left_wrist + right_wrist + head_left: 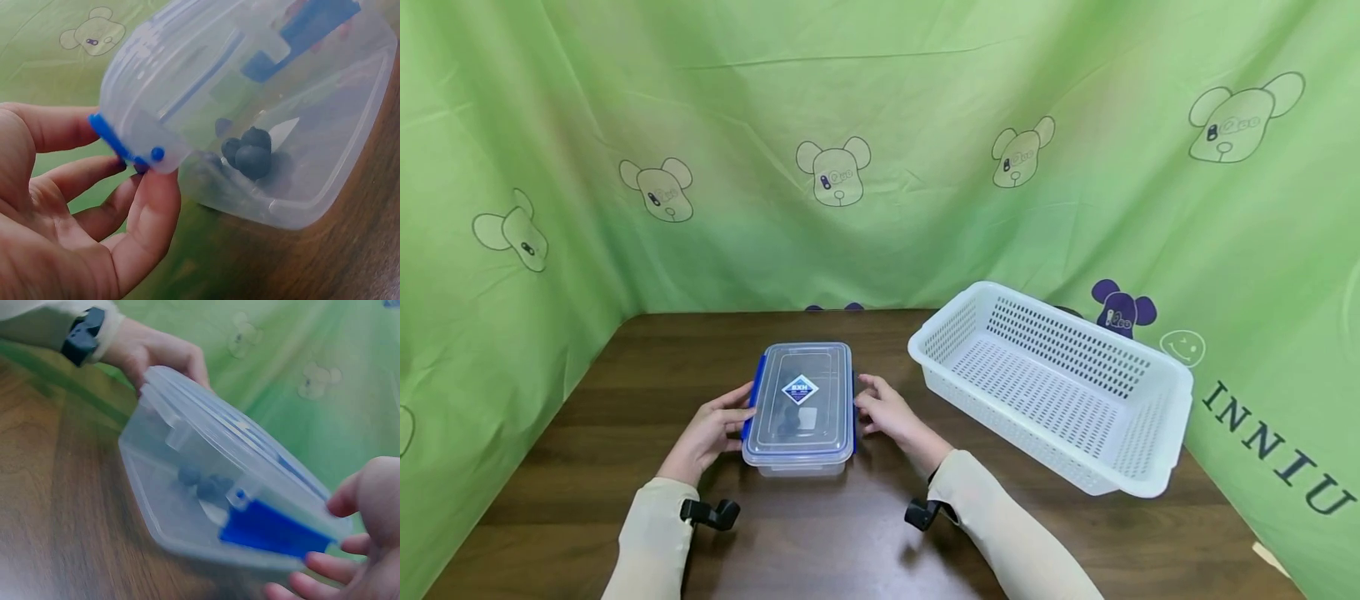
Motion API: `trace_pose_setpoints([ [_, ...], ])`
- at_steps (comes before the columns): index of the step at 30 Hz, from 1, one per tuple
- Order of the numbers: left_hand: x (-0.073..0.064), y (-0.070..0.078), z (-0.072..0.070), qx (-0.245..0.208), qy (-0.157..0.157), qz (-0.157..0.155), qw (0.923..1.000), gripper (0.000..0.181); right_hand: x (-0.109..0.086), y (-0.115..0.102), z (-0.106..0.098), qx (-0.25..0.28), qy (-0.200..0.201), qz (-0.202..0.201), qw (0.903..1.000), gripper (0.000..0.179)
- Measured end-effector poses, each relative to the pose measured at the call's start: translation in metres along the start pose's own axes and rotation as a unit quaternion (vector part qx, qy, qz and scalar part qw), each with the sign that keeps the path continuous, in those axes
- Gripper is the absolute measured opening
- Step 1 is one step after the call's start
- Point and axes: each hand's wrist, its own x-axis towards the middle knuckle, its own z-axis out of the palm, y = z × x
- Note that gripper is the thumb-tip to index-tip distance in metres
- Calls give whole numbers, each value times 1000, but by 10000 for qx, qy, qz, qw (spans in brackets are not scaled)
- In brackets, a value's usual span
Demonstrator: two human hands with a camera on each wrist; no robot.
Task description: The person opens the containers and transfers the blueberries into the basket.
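Note:
A clear plastic food container (801,417) with blue side latches and a blue diamond label on its lid sits on the table between my hands. Through its wall show several small dark round things (250,153) like blueberries, beside a white piece. My left hand (711,433) holds the container's left side, fingers and thumb on the blue latch (115,140) there. On the opposite side is my right hand (887,408), its fingers loosely bent. Its fingertips are right at the lower edge of the other blue latch (272,531), the thumb by the lid's edge.
A white perforated plastic basket (940,367) stands on the right of the brown wooden table (625,400). Behind and along the sides hangs a green curtain (737,100) printed with bear faces. Each wrist wears a black camera mount.

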Motion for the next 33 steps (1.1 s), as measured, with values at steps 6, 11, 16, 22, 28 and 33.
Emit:
trace_pose_setpoints([
  [6,0,-4,-7,-111,-304,125,9994,63,-2,-13,9,-489,175,-177,9985,69],
  [11,1,-10,-12,-358,-611,175,9973,54,-2,-12,9,-184,-181,-92,9996,79],
  [16,1,-10,-12,-402,-684,174,9967,59,-2,-11,7,155,-396,5,9991,83],
  [22,4,-3,-6,169,-463,137,9987,70,-1,-10,5,257,-596,39,9979,84],
  [28,6,1,-3,771,-333,146,9964,69,-2,-9,3,325,-717,78,9969,84],
  [33,7,1,-5,789,-490,167,9955,71,-1,-9,3,323,-788,140,9963,84],
])
